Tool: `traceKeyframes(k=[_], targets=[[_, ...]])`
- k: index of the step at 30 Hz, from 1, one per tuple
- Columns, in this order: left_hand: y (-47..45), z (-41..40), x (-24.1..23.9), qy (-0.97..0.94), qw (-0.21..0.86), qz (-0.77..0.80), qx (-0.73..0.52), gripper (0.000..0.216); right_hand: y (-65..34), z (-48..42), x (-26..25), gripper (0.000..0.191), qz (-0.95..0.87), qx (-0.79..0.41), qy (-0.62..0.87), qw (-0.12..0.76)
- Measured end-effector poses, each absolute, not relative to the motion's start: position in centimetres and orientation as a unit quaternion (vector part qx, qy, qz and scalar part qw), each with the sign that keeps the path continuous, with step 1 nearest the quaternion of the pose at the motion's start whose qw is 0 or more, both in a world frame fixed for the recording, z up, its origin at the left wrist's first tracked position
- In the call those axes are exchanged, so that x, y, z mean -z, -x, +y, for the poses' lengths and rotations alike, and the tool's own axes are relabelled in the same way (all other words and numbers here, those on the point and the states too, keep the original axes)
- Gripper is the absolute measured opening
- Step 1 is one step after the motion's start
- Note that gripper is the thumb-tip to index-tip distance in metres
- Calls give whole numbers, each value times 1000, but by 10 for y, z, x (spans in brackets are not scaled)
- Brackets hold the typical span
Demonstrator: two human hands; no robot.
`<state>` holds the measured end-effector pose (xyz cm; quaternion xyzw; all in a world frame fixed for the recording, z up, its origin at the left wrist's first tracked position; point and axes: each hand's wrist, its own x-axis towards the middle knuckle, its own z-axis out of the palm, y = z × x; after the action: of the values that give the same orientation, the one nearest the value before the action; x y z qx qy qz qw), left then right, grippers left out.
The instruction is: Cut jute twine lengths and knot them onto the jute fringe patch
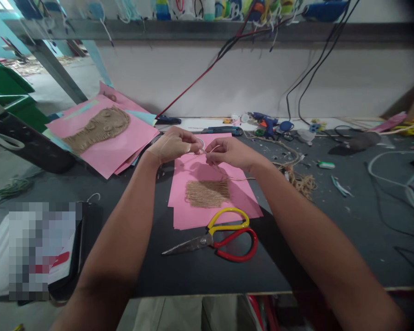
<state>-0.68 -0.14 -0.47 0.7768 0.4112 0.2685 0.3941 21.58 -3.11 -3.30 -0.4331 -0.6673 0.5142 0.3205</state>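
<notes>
My left hand (175,143) and my right hand (227,152) meet above pink paper sheets (189,218), fingertips pinched close together. Between them runs a thin strand of twine (203,150), with a small pale loop by the left fingertips. Thin pale lines cross the back of my left hand; I cannot tell what they are. On the paper lies a rectangular patch of brown twine rows (207,193). A strand leads right from there, under my right wrist, toward a loose twine tangle (302,184). Scissors (204,240) with one yellow and one red handle lie in front of the paper.
At the left, a twine-covered shape (100,126) rests on stacked pink sheets, near a black bottle (27,135) and a blurred-out flat object (44,250). A blue cutter (222,130), a glue gun (266,124) and cables line the back. Spools fill the shelf (193,31) above.
</notes>
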Motion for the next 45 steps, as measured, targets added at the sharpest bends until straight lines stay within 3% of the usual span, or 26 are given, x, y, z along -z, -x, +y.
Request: traceKeyframes(k=[9,20,45], targets=[[15,4,10,-772,352,425,-316,22,-225,-31,26,8,-638,-491,496,324],[25,14,25,-756,370,418,-342,26,-231,-25,29,14,-581,-482,510,413],[30,19,36,-717,420,405,-381,24,-239,-27,18,13,-590,-478,541,363]])
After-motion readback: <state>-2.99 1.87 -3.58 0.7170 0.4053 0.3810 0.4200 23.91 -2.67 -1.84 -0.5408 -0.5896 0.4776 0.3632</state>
